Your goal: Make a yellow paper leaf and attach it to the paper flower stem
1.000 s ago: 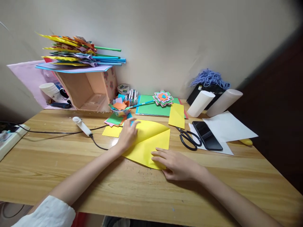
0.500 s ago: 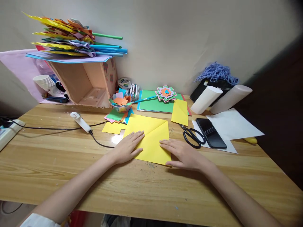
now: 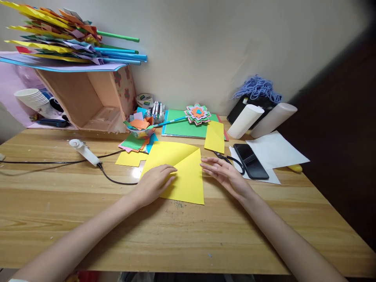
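A square sheet of yellow paper lies on the table before me, with a diagonal crease running to its far right corner. My left hand is over the sheet's left part, fingers stretched out; whether it presses on the paper I cannot tell. Just beyond the right edge, my right hand hovers with its fingers extended and holds nothing. Black-handled scissors lie behind the right hand, partly hidden by it. A smaller yellow paper piece rests near their blades.
A white glue gun with a black cord lies left. Behind are a bowl of paper scraps, a paper flower on green sheets and an open box topped with paper flowers. A phone and white paper lie right.
My right hand has lifted off the yellow sheet and moved just past its right edge. My left hand's fingers have curled slightly. The whole view has shifted, so things appear further left.
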The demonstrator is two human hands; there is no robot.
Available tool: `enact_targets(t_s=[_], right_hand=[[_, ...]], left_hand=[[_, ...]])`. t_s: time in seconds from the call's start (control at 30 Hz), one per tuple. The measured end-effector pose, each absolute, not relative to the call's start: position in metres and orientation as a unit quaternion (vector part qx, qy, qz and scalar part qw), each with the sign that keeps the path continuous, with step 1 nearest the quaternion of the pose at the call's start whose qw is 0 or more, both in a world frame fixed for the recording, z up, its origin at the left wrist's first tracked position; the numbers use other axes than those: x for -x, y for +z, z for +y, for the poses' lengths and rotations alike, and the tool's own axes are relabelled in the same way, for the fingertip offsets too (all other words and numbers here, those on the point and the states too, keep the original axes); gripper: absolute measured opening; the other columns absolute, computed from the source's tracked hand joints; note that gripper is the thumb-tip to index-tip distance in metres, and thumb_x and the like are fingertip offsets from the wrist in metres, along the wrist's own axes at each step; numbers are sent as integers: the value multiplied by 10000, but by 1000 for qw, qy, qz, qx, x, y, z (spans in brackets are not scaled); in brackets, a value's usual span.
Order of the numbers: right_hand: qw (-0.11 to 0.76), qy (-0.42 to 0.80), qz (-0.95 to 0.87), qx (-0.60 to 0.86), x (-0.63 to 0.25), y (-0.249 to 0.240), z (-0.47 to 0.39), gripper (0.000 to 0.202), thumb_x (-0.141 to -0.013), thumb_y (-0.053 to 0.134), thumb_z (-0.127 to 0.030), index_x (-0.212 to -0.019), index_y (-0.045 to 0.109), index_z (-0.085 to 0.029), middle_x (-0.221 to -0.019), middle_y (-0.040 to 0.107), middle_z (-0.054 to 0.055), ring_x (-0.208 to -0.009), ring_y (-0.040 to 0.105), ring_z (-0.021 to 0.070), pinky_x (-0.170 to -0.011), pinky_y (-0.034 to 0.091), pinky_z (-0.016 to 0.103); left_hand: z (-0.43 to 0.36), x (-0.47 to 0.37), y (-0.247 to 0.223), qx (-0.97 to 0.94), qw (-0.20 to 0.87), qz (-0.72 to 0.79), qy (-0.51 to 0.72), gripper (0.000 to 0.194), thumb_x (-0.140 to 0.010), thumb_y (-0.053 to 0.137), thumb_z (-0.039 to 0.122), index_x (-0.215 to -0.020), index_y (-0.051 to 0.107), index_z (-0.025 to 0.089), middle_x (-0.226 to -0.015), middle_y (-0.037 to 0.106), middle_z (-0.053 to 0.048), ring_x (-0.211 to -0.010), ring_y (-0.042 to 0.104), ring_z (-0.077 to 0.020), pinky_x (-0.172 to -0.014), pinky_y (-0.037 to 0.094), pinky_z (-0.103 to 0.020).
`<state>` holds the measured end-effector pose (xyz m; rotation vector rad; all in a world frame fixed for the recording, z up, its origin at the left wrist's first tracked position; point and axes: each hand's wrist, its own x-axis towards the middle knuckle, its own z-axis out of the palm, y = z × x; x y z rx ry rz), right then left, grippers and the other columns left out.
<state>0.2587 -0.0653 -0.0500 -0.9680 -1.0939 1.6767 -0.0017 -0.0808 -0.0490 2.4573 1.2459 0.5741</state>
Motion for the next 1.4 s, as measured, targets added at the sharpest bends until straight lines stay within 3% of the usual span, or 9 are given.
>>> enact_targets(t_s=[0.2, 0.37, 0.73, 1.07, 1.23, 1.4], right_hand=[[422, 752, -372, 343, -257, -54, -68, 211, -759, 581, -183, -970, 574, -179, -1170, 589, 74, -1114, 540, 232, -1045, 338, 425], [424, 752, -368, 344, -258, -55, -68, 204, -763, 551, -175, -966, 567, -171, -1156, 592, 81, -1121, 534, 238, -1037, 350, 442], [426, 790, -327, 296, -259, -49, -69, 229, -786, 476, -173, -1012, 510, -165, -1179, 585, 102, -1146, 515, 208, -1075, 297, 417], [431, 773, -365, 289, -256, -46, -70, 210, -819, 472, -252, -1014, 512, -187, -1196, 570, 94, -1140, 512, 185, -1051, 320, 390], [473, 687, -394, 386, -253, -55, -70, 198, -754, 619, -334, -905, 574, -214, -926, 623, 21, -879, 588, 138, -855, 446, 303], [499, 661, -401, 390, -249, -58, -70, 187, -694, 689, -316, -802, 596, -195, -802, 564, -12, -726, 518, 93, -751, 433, 233]], left_hand=[[-62, -45, -39, -823, 225, 429, 298, 209, -828, 515, 324, -964, 594, 186, -939, 654, -52, -844, 613, -169, -726, 484, -288], [-54, -61, -39, -798, 257, 423, 343, 159, -819, 530, 301, -827, 631, 180, -804, 683, -39, -719, 622, -146, -659, 477, -259], [-49, -60, -39, -803, 194, 437, 355, 117, -820, 491, 224, -780, 584, 166, -743, 630, -26, -661, 578, -122, -624, 449, -239], [-40, -63, -36, -632, 445, 478, 418, 236, -762, 571, 372, -760, 620, 141, -716, 666, -56, -676, 633, -153, -638, 505, -264], [-45, -75, -29, -587, 523, 449, 424, 252, -717, 624, 381, -740, 627, 130, -706, 670, -53, -673, 636, -149, -643, 519, -268], [-52, -88, -22, -592, 561, 414, 404, 217, -701, 650, 343, -724, 655, 128, -698, 681, -46, -669, 631, -143, -664, 517, -263]])
